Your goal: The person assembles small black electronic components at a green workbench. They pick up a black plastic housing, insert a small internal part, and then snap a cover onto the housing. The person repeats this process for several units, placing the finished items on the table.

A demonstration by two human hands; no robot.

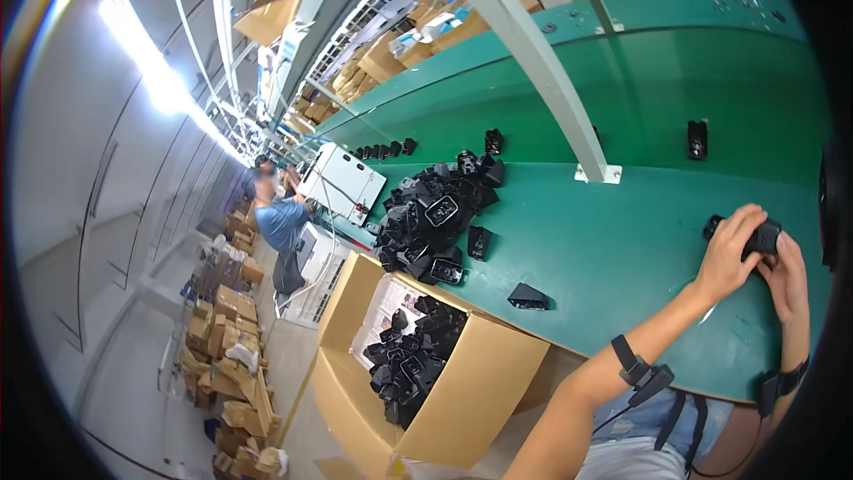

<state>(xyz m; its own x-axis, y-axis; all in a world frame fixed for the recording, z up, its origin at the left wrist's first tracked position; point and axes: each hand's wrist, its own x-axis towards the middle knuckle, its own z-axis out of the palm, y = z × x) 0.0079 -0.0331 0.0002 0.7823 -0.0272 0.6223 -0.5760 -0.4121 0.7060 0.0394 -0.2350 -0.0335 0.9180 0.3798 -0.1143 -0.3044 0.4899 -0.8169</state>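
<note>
At the right of the green bench, my left hand (734,254) is closed round a black plastic housing (764,236), its fingers over the top. My right hand (787,277) grips the same piece from the right side, thumb and fingers against its end. The side facing the bench is hidden. A dark round part (712,227) shows just left of my left fingers; whether it belongs to the housing I cannot tell. One loose black housing (530,297) lies to the left of my forearm, and another (480,243) rests beside a large heap of them (431,213).
An open cardboard box (484,369) of black housings stands against the bench's near edge. A grey metal post (546,62) rises from the bench. Single housings sit on the green belt (697,140). A white machine (344,180) and two people (283,218) are farther left.
</note>
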